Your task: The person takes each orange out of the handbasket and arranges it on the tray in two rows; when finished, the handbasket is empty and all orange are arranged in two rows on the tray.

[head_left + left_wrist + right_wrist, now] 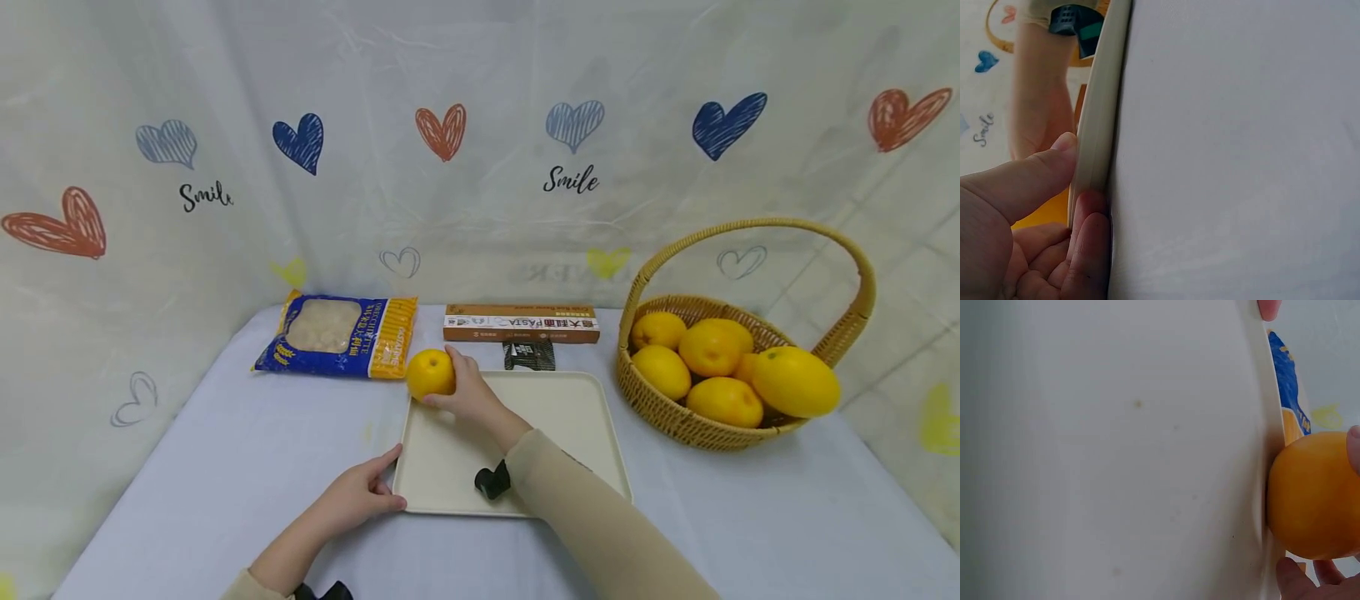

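Note:
My right hand (471, 390) grips a round orange (428, 372) over the far left corner of a cream tray (551, 417). In the right wrist view the orange (1313, 497) sits against the tray's raised rim (1275, 406), with fingertips (1291, 575) around it. At the near left corner, my left hand (356, 498) holds the tray's edge. Seen from the left wrist, the thumb (1041, 172) lies against the rim (1094, 131) and the curled fingers (1088, 256) come up along its outer side.
Left of the orange lies a blue and yellow pasta bag (337, 336). Behind the tray are a brown pasta box (521, 323) and a small black packet (529, 355). To the right stands a wicker basket (667, 425) of yellow fruit (726, 402) with a tall handle.

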Demonstrator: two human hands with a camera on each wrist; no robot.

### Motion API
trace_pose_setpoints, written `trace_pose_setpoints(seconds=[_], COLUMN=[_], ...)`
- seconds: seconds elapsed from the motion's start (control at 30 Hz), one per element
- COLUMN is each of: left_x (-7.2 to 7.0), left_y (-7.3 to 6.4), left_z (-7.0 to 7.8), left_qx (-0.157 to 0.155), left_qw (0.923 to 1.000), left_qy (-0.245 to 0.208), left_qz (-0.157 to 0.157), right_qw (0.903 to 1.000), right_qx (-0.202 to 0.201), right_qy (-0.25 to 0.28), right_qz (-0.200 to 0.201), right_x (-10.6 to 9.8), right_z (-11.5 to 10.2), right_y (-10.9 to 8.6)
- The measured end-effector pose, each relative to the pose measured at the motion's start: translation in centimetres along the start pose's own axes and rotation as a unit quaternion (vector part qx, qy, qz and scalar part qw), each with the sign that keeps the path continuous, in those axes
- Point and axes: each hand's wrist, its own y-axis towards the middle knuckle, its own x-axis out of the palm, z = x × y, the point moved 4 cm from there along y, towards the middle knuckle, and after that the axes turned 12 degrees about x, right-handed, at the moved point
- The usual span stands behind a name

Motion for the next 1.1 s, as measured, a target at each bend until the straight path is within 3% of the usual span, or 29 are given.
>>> trace_pose_setpoints(seconds=[0.33,0.53,0.7,0.87,0.97,1.1], left_x=[0.4,0.0,-0.1,-0.1,0.0,0.2], left_y=[0.1,0.2,0.0,-0.1,-0.1,0.1], left_z=[-0.4,-0.6,-1.0,-0.9,-0.7,-0.6], left_qx=[-0.011,-0.023,-0.029,-0.029,-0.03,-0.027], left_qw=[0.9999,0.9996,0.9995,0.9995,0.9995,0.9996], left_qy=[0.003,0.014,0.012,0.011,0.01,0.005], left_qz=[-0.006,-0.008,-0.006,-0.005,-0.006,-0.009], right_qw=[0.9996,0.9972,0.9911,0.9808,0.9699,0.9413], right_qx=[-0.001,-0.022,-0.034,-0.041,-0.05,-0.084], right_qy=[-0.018,-0.003,-0.042,-0.065,-0.068,-0.083], right_qz=[0.021,0.071,0.122,0.179,0.229,0.316], right_x=[-1.7,-5.8,-9.8,-14.0,-16.5,-20.5], right_z=[-0.2,-0.2,0.9,2.3,3.0,4.1], right_y=[-1.4,-3.1,-4.9,-7.2,-8.5,-10.6])
